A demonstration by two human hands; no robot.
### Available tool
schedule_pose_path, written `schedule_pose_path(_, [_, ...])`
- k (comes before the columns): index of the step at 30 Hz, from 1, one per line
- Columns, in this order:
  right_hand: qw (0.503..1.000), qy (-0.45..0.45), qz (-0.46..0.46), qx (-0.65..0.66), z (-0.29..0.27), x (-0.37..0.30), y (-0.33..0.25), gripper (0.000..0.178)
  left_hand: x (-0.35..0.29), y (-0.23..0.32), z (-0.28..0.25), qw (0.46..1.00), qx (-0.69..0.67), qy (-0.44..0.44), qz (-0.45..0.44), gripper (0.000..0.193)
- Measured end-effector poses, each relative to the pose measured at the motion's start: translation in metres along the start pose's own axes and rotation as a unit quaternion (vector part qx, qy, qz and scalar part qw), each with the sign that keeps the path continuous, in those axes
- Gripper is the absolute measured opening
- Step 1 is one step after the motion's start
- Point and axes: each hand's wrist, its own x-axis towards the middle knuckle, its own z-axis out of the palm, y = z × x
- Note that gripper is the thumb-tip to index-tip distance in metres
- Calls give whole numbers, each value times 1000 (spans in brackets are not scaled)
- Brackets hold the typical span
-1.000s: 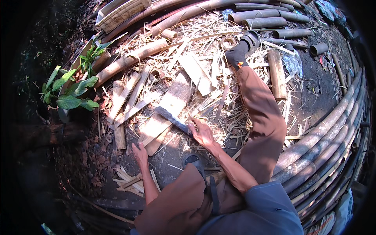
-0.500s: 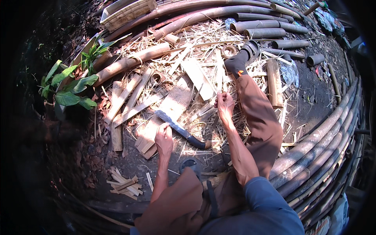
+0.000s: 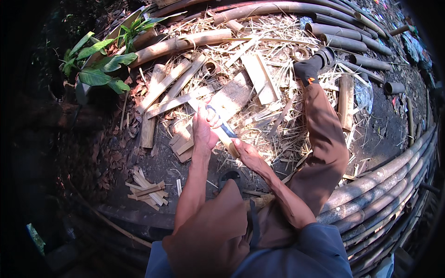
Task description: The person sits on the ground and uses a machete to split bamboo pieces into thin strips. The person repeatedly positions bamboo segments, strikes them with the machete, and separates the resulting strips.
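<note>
My left hand (image 3: 204, 127) is closed around a pale split bamboo strip (image 3: 226, 141), whose upper end sticks out beyond the fist. My right hand (image 3: 248, 155) pinches the strip near its lower end, thumb along it. Just behind the strip shows a large knife (image 3: 226, 128) with a dark grey-blue blade, partly covered by my hands; I cannot make out its handle. Past my hands, a flat wooden board (image 3: 234, 92) rests on the shavings.
Split bamboo pieces (image 3: 166, 83) lie left of the board, short slats (image 3: 148, 189) at lower left. A leafy plant (image 3: 99, 65) stands far left. Bamboo poles (image 3: 371, 187) curve along the right; cut bamboo tubes (image 3: 343, 42) lie at the back. My outstretched leg (image 3: 322, 125) is at right.
My hands, apart before, have come together and now both grip the bamboo strip. My right hand has moved down and left. The view has shifted a little.
</note>
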Motion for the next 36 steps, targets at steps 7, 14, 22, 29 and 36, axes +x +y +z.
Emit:
schedule_pose_path(7, [976,-73,203,21,8,-4,-17,49,-18,-24,-7,975,185,15,124,40])
schedule_pose_path(14, [967,-100,231,-45,7,8,-10,45,-25,-32,-24,954,222,-24,201,38])
schedule_pose_path(22, [917,53,38,-393,-18,-8,55,78,-30,72,-57,930,305,150,139,44])
schedule_pose_path(29, [911,46,45,-408,-20,-15,100,56,-19,51,-77,942,170,189,218,27])
schedule_pose_path(36, [944,87,57,-312,-8,-46,29,40,-10,10,-86,924,154,271,220,20])
